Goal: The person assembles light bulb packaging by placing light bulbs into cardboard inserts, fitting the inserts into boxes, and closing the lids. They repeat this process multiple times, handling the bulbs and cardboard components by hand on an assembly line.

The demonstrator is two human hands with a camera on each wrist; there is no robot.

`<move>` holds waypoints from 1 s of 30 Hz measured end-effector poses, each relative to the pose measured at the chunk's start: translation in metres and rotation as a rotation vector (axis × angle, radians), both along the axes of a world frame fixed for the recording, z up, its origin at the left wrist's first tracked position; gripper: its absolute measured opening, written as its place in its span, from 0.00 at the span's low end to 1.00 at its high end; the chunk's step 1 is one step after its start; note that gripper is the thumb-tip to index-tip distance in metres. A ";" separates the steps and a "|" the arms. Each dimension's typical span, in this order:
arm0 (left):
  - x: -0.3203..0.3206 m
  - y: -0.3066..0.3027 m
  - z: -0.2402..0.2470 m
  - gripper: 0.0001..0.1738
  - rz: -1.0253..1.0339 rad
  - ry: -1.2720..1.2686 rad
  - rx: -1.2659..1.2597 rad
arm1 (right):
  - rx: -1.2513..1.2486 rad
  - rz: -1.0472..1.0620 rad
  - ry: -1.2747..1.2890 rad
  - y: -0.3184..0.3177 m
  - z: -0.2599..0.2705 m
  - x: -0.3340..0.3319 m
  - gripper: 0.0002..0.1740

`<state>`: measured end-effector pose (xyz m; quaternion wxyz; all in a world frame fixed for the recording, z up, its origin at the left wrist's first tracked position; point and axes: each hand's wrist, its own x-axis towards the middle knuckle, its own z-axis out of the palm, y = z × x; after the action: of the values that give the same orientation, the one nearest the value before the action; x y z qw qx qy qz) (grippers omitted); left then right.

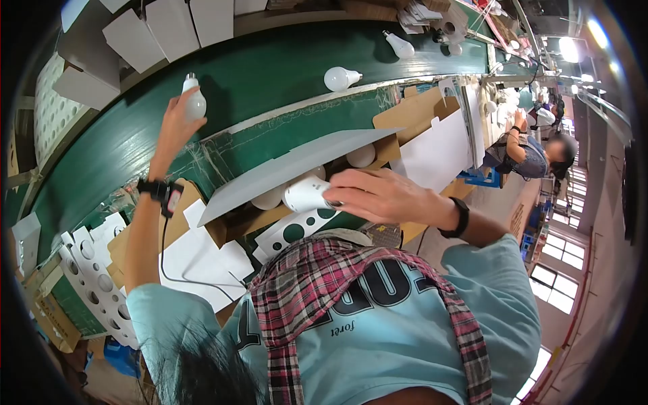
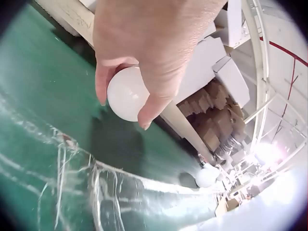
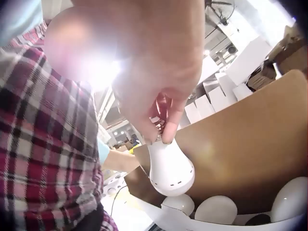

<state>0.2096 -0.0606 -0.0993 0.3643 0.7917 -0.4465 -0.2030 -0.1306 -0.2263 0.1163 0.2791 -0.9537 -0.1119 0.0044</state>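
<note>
My left hand (image 1: 178, 127) reaches out over the green work surface (image 1: 263, 67) and grips a white light bulb (image 1: 196, 105) around its rounded part, the metal base pointing away. In the left wrist view, fingers and thumb sit on either side of the bulb's white dome (image 2: 126, 96). Close to my body, my right hand (image 1: 388, 196) pinches another light bulb (image 1: 305, 194) by its base. That bulb hangs dome down over an open cardboard box (image 3: 240, 139) in the right wrist view. Several white bulbs (image 3: 216, 210) stand inside the box, domes up.
Two more bulbs, a nearer one (image 1: 339, 79) and a farther one (image 1: 399, 46), lie on the green surface. White cartons (image 1: 169, 30) line its far side. White sheets with round holes (image 1: 94, 277) stand at the left. Another person (image 1: 530, 152) sits farther right.
</note>
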 end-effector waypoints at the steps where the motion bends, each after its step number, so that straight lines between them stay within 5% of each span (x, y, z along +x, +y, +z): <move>1: -0.013 0.014 0.011 0.40 0.003 0.005 0.005 | -0.013 0.027 0.004 0.001 -0.006 0.004 0.19; 8: -0.084 0.101 0.036 0.40 -0.005 0.076 0.166 | 0.004 0.047 0.058 0.015 -0.042 0.025 0.14; 21: -0.116 0.113 0.023 0.45 -0.078 -0.253 0.152 | -0.309 0.062 0.316 0.036 -0.099 0.039 0.10; 24: -0.118 0.125 0.041 0.43 0.040 -0.158 -0.047 | -0.195 0.007 0.305 0.039 -0.061 0.029 0.12; 30: -0.191 0.178 0.070 0.15 0.221 -0.032 -0.128 | 0.245 -0.250 0.308 -0.053 0.056 0.039 0.13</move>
<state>0.0181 0.1169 -0.0296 0.4270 0.8144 -0.3742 -0.1203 -0.0915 -0.2794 0.1723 0.4050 -0.9072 0.0513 0.1015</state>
